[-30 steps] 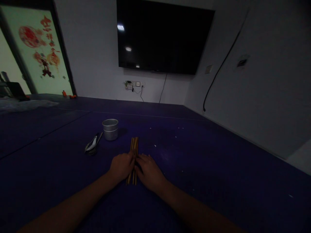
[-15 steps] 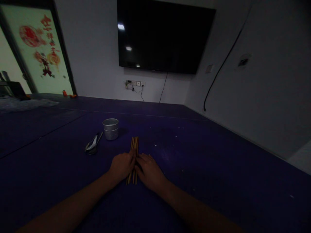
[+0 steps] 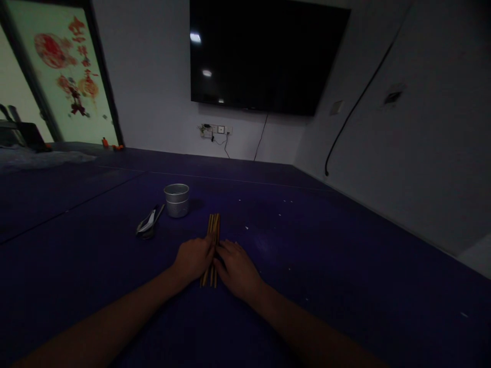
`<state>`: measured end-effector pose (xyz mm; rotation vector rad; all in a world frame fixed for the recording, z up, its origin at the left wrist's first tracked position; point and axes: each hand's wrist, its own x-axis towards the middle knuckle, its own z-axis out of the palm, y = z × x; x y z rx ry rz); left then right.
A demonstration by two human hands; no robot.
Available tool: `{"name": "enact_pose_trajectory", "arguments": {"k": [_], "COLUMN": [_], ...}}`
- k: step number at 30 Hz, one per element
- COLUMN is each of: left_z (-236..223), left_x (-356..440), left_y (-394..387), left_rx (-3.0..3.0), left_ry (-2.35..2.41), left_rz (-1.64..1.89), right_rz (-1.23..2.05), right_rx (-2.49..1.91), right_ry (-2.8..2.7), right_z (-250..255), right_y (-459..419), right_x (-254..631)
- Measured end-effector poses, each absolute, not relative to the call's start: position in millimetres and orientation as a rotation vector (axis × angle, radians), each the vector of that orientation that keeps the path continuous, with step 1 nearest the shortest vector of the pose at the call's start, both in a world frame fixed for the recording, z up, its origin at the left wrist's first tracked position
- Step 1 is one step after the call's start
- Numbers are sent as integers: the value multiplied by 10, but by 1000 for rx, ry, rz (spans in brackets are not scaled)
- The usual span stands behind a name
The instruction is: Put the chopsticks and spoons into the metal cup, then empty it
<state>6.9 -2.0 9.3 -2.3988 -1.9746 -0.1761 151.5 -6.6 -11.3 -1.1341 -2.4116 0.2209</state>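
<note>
Several wooden chopsticks (image 3: 214,223) lie side by side on the purple surface, pointing away from me. My left hand (image 3: 195,259) is closed on them from the left, with its thumb and fingers across their middle. From the right, my right hand (image 3: 238,270) presses its closed fingers against the same bundle. The fingers hide the middle of the chopsticks; their far and near ends show. Beyond my left hand stands an upright metal cup (image 3: 177,201). Left of the cup lie a few spoons (image 3: 146,225), one of them white.
The purple surface (image 3: 326,245) carries small white scraps. Crumpled clear plastic (image 3: 42,159) lies at the far left, near a dark box (image 3: 23,135). Small orange items (image 3: 111,145) sit by the decorated door. Behind are a wall-mounted television (image 3: 264,56) and a hanging black cable (image 3: 355,105).
The camera view has shifted slightly, moving the background a little to the right. Both hands stay on the chopsticks almost unmoved, and the cup and spoons keep their places.
</note>
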Motion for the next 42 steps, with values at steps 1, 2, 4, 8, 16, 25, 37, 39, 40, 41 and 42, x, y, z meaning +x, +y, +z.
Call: {"name": "enact_pose_trajectory", "arguments": {"k": [1,2,4,8,16,25,37,39,40,41,42], "left_z": [95,97,104,121,107,81,107,109,108,105,101], "left_x": [70,71,75,84,84,73,66,67,66,66,65], "left_y": [-21,-21,-24,-33,-32,-12,-29,-31,-31,-31,-30], "left_rx": [-2397,-2396,-2394,-2397,-2391,-2386,-2405,-2413,-2415,-2415,-2414], "left_ry": [-1974,-1973,-1976,-1999,-1994,-1991,-1986,-1979,-1977,-1978,-1976], "left_rz": [-177,-178,-181,-161,-172,-156,-176,-180,-182,-182,-183], "right_rz": [215,210,203,212,211,211,212,212,209,205,200], "right_rx": [-1136,-1140,-1149,-1158,-1153,-1173,-1173,-1173,-1173,-1175,-1178], "right_ry": [-2411,-2413,-2422,-2422,-2423,-2404,-2401,-2402,-2404,-2403,-2401], "right_z": [-113,-112,-110,-107,-114,-117,-110,-120,-123,-126,-128], "right_y": [-65,-65,-65,-66,-60,-73,-77,-76,-76,-77,-78], "right_x": [1514,1513,1511,1511,1510,1503,1497,1495,1494,1493,1491]}}
